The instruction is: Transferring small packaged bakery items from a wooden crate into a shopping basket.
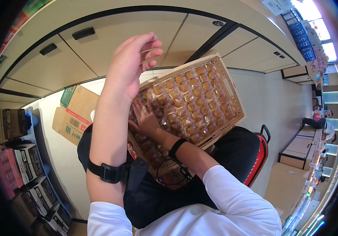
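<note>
From my remote seat I see a pale tan tray (232,103) filled with golden-brown pastries (192,103) in glossy clear wrappers, set in a regular grid. My sleeves (236,200) are white, and each wrist carries a black band (107,172). The cabinets (129,31) above are beige with black handles and dark seams, the cardboard box (76,114) is brown with green and red print, and the basket (260,157) shows red with black.

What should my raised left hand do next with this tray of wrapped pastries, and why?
Probably lower the left hand onto the tray's near rim to steady it. It hovers open above, holding nothing, while the right hand lies flat on the wrapped pastries and the tray sits tilted on the lap.
</note>
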{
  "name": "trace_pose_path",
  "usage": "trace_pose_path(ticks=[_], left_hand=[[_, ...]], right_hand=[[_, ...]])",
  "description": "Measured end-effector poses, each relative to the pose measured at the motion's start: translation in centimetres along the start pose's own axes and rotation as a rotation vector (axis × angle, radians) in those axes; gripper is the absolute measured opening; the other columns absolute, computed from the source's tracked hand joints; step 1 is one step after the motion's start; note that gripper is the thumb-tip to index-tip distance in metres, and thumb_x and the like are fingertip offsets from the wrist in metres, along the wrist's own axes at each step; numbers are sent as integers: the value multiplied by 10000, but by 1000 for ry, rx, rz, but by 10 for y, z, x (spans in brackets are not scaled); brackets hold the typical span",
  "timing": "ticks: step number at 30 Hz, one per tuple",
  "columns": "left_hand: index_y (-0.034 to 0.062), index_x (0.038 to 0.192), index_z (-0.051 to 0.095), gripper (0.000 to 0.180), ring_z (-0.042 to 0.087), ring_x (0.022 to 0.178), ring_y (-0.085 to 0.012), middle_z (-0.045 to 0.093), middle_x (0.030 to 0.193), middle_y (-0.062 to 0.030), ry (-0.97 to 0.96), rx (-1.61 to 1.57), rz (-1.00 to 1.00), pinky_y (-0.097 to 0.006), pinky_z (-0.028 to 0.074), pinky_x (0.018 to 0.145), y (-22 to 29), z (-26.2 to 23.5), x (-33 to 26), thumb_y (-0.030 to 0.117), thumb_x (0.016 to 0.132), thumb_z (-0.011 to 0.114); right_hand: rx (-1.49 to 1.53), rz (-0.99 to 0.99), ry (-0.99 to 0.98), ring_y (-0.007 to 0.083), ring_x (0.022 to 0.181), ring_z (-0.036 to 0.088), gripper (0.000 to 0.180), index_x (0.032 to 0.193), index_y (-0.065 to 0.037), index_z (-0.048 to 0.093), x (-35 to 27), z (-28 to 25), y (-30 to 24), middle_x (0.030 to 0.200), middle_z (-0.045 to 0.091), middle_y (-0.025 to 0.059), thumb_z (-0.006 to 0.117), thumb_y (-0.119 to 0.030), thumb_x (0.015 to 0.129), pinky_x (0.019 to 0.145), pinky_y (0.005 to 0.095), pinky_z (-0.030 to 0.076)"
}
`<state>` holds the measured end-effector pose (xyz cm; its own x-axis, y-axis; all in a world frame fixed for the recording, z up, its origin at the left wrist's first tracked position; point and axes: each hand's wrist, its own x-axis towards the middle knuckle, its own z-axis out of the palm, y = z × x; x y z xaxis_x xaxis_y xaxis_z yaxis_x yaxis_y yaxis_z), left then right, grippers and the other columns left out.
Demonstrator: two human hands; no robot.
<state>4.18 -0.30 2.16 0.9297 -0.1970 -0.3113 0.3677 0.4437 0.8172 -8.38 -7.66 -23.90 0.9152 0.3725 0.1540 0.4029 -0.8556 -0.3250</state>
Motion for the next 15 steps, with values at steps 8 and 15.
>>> trace_pose_path(ticks=[8,15], left_hand=[[38,951,580,189,604,780,-110,637,886,-48,35,23,10,-226,454,634,1,3,0,212,879,559],[39,959,583,192,606,793,-115,640,891,-48,32,10,12,-229,452,641,2,3,-1,209,872,566]], right_hand=[[25,-138,18,357,1307,298,621,1334,-18,383,18,5,1,1397,349,193,496,-421,875,1088,488,201],[-50,-78,73,337,1278,325,563,1285,-48,435,19,17,-8,1373,374,173,537,-386,847,1068,501,219]])
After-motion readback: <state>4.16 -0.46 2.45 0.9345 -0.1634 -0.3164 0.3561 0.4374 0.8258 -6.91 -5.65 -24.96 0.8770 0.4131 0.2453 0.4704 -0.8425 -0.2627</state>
